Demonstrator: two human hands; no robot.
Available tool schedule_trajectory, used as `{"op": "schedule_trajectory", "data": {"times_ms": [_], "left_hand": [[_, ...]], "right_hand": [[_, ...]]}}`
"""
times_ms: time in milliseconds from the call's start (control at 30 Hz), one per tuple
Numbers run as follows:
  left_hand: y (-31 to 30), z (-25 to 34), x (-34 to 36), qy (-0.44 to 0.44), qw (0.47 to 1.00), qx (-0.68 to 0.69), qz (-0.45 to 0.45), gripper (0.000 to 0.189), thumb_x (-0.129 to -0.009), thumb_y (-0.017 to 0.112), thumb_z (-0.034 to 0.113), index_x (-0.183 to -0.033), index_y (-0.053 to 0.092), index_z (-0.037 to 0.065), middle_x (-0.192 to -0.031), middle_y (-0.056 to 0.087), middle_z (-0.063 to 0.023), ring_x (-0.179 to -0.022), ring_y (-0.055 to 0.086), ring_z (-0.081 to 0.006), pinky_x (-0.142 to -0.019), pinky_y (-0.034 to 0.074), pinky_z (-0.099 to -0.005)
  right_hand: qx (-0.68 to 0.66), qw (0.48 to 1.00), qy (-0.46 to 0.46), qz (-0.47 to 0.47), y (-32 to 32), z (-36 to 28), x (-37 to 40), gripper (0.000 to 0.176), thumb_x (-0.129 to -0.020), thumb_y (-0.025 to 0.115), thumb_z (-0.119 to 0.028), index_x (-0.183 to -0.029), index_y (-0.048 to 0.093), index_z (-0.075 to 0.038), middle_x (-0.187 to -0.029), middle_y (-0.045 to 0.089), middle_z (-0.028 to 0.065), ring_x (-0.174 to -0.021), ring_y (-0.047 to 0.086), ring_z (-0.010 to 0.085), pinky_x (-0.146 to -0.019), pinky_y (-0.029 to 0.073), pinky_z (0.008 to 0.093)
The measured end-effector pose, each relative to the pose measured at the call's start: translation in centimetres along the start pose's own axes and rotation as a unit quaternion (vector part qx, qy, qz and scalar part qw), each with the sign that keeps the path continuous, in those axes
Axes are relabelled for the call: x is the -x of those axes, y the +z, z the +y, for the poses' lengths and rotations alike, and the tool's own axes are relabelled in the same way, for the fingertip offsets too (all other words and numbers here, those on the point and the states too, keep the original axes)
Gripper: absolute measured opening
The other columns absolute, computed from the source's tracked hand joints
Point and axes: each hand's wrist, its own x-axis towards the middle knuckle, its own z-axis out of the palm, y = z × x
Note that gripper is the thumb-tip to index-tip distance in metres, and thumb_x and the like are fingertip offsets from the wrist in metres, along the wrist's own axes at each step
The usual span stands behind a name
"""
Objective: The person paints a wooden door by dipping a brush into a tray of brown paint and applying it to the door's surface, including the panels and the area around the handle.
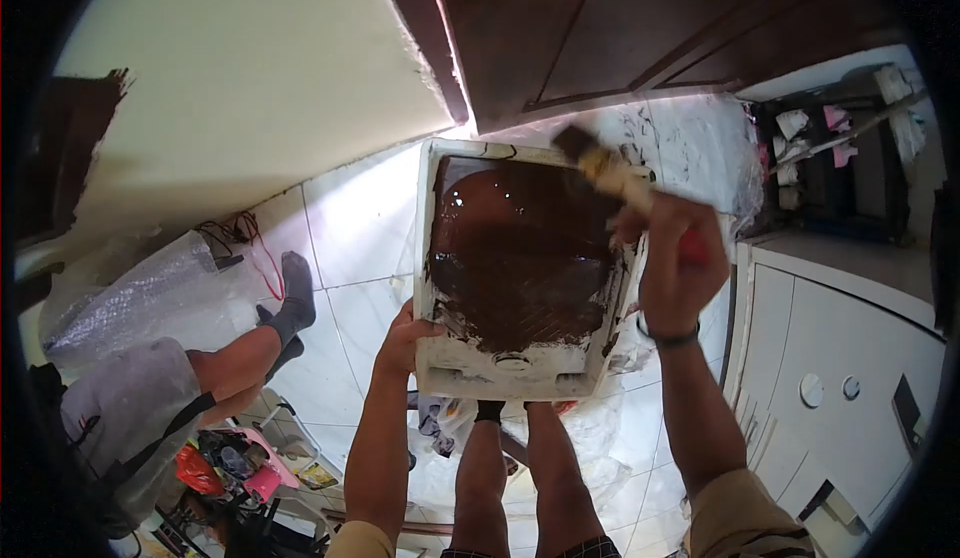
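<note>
My left hand (402,340) grips the lower left rim of a white paint tray (465,383), with the thumb over the edge. Dark brown paint (520,248) lies glossy in the tray, thinner and streaked toward the near end. In my right hand (685,258) is a paintbrush (612,173), slightly blurred, its handle inside the closed fingers. The brush's dark bristles point up and left, above the tray's far right corner. A dark band circles my right wrist.
A dark brown door (600,28) stands ahead beside a pale wall (250,68). Another person's legs (240,353) are at left, near bubble wrap (140,298) and a red cord (268,263). A white cabinet (830,358) stands at right. Plastic sheeting (700,148) covers part of the tiled floor.
</note>
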Motion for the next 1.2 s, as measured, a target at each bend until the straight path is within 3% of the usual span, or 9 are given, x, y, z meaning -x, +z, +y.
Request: {"op": "schedule_trajectory", "data": {"times_ms": [67,133,233,333,433,633,933,1067,1200], "left_hand": [[-0.1,0.1,-0.3,0.002,1.0,0.003,-0.006,0.051,-0.064,0.059,-0.003,-0.115,0.053,-0.002,-0.101,0.065,-0.0133,-0.088,0.065,-0.0258,-0.079,0.054,-0.0369],[0.0,0.3,-0.7,-0.001,0.999,0.011,-0.044,0.051,-0.065,0.058,-0.003,-0.115,0.053,-0.002,-0.101,0.064,-0.0134,-0.089,0.065,-0.0255,-0.079,0.054,-0.037],[0.7,0.5,-0.4,0.002,0.999,0.016,-0.036,0.05,-0.066,0.058,-0.003,-0.116,0.053,-0.002,-0.101,0.064,-0.0135,-0.089,0.065,-0.0255,-0.079,0.054,-0.0374],[0.2,0.2,-0.8,0.0,0.999,0.018,-0.05,0.05,-0.066,0.057,-0.003,-0.116,0.053,-0.002,-0.102,0.064,-0.0135,-0.09,0.065,-0.0256,-0.08,0.055,-0.0375],[0.2,0.2,-0.7,0.009,0.998,0.027,-0.047,0.051,-0.066,0.057,-0.003,-0.117,0.053,-0.002,-0.103,0.064,-0.0137,-0.09,0.065,-0.0257,-0.08,0.055,-0.0377],[-0.8,0.5,-0.7,0.015,0.998,0.008,-0.054,0.053,-0.065,0.056,-0.003,-0.118,0.053,-0.002,-0.105,0.064,-0.0141,-0.092,0.065,-0.0259,-0.081,0.054,-0.037],[-3.0,0.8,-1.5,0.011,0.999,-0.007,-0.035,0.056,-0.062,0.057,-0.003,-0.118,0.052,-0.002,-0.104,0.063,-0.0136,-0.092,0.064,-0.0265,-0.082,0.053,-0.0372],[-3.3,0.7,-1.1,0.01,1.0,-0.013,-0.018,0.055,-0.062,0.057,-0.002,-0.117,0.053,-0.003,-0.104,0.063,-0.0139,-0.092,0.064,-0.027,-0.083,0.053,-0.0376],[-4.8,-0.2,-0.3,-0.004,1.0,0.001,-0.015,0.055,-0.063,0.057,-0.003,-0.118,0.052,-0.003,-0.105,0.063,-0.0146,-0.092,0.064,-0.027,-0.083,0.053,-0.0377]], "right_hand": [[0.135,0.977,0.079,-0.146,-1.8,0.6,3.2,0.017,-0.092,0.053,-0.003,-0.106,0.056,0.006,-0.08,0.066,0.0149,-0.07,0.064,0.0166,-0.063,0.053,0.03],[0.221,0.95,-0.017,-0.219,-1.2,1.6,4.2,0.023,-0.083,0.065,-0.005,-0.104,0.058,0.002,-0.086,0.064,0.0122,-0.073,0.064,0.0215,-0.063,0.052,0.028],[0.265,0.92,-0.138,-0.253,1.1,3.6,5.0,0.027,-0.078,0.067,-0.004,-0.103,0.058,0.001,-0.091,0.06,0.0127,-0.08,0.061,0.0282,-0.065,0.052,0.0336],[0.325,0.891,-0.114,-0.295,2.5,4.7,6.2,0.03,-0.077,0.065,0.0,-0.107,0.059,-0.001,-0.099,0.06,0.0147,-0.088,0.06,0.0335,-0.07,0.051,0.0368],[0.278,0.909,-0.113,-0.291,2.1,5.1,7.4,0.026,-0.081,0.063,-0.001,-0.107,0.059,-0.001,-0.094,0.062,0.0145,-0.079,0.063,0.0259,-0.067,0.052,0.0341],[-0.076,0.95,0.294,-0.075,-0.6,4.8,7.2,0.015,-0.092,0.056,-0.009,-0.104,0.057,0.001,-0.077,0.065,0.0126,-0.064,0.064,0.0189,-0.057,0.051,0.0265],[-0.116,0.984,0.121,0.056,4.1,4.5,-0.9,0.021,-0.093,0.057,-0.016,-0.094,0.058,0.005,-0.072,0.065,0.0137,-0.06,0.065,0.0196,-0.053,0.052,0.0283],[0.175,0.982,-0.045,0.053,9.2,6.6,-6.9,0.023,-0.081,0.072,-0.019,-0.076,0.06,0.0,-0.061,0.064,0.0091,-0.055,0.065,0.014,-0.051,0.05,0.0282],[-0.021,0.991,-0.076,0.107,10.4,2.0,-9.6,0.024,-0.085,0.068,-0.02,-0.077,0.059,0.001,-0.06,0.064,0.0096,-0.053,0.064,0.0137,-0.049,0.05,0.0266]]}}
